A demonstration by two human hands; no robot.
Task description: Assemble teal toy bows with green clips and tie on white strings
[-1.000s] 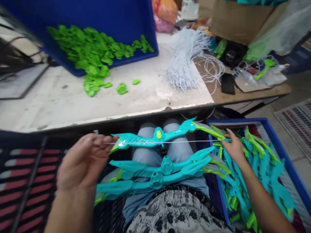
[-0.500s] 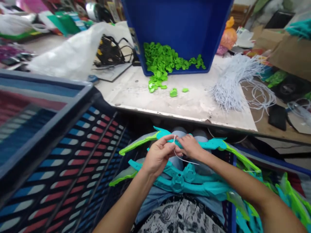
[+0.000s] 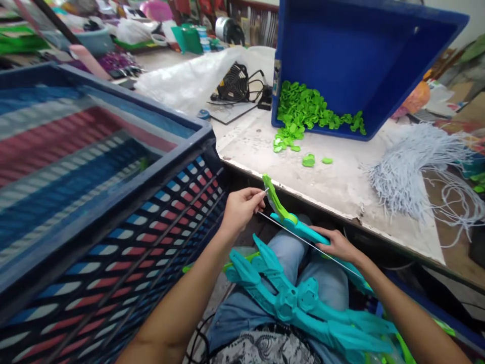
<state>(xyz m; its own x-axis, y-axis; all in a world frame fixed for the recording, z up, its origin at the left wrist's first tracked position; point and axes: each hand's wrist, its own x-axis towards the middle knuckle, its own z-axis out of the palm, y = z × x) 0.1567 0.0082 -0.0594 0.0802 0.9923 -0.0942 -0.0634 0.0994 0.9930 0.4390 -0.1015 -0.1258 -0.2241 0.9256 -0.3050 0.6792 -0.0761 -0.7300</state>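
My left hand (image 3: 244,207) pinches the end of a white string (image 3: 280,224) beside the green tip (image 3: 277,203) of a toy bow. My right hand (image 3: 337,245) is wrapped around the bow's teal body (image 3: 308,231), holding it at a slant above my knees. The string runs taut from the left fingers along the bow, past the right hand toward the far end, which my right forearm partly covers. Below, more teal toy bows (image 3: 290,306) with green tips lie across my lap.
A dark blue slotted crate (image 3: 174,182) stands on my left. On the white table (image 3: 341,187), a tipped blue bin (image 3: 348,65) spills small green pieces (image 3: 303,106). A bundle of white strings (image 3: 409,167) lies right; a black fan (image 3: 235,83) sits behind.
Both hands were together at the string over the bow's middle. Now they are apart: the left has drawn the string to the green tip, the right grips the body. The view has turned left.
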